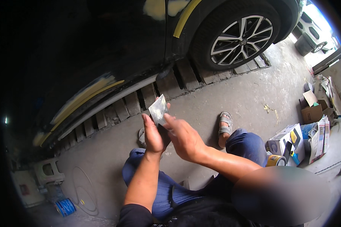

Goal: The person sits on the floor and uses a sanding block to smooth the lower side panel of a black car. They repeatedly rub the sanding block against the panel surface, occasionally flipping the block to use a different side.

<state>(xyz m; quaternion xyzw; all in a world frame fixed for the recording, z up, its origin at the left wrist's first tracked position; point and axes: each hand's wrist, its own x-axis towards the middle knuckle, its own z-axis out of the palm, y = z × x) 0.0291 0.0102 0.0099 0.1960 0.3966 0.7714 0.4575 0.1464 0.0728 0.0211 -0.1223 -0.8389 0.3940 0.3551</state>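
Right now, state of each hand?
Left hand: holding the plate.
Right hand: at the plate, partly blurred; cannot tell whether it grips anything.

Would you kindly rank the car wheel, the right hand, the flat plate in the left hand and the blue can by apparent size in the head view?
1. Car wheel, clearly largest
2. Right hand
3. Flat plate and blue can: too alike in size to rank
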